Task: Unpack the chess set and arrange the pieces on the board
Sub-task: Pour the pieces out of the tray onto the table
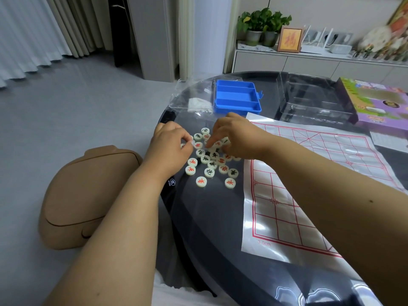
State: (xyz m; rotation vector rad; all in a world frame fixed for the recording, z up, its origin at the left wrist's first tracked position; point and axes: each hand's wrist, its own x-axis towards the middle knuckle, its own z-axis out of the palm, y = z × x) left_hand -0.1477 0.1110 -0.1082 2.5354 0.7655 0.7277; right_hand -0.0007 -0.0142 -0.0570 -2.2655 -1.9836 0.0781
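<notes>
Several round white chess pieces [209, 167] with red or black characters lie in a loose heap on the dark round table [209, 217], left of the plastic board sheet [298, 184] with its red grid. My left hand [170, 149] sits at the heap's left edge, fingers curled, pinching a piece at its fingertips. Over the top of the heap, my right hand [234, 135] has its fingers bent down onto the pieces, touching them. No pieces are on the board sheet. An open blue plastic case [236, 98], holding nothing, stands behind the heap.
A clear plastic bag [189, 96] lies left of the blue case. A clear plastic tray [313, 100] and a purple game box [379, 100] sit at the back right. A tan stool [88, 195] stands on the floor left of the table.
</notes>
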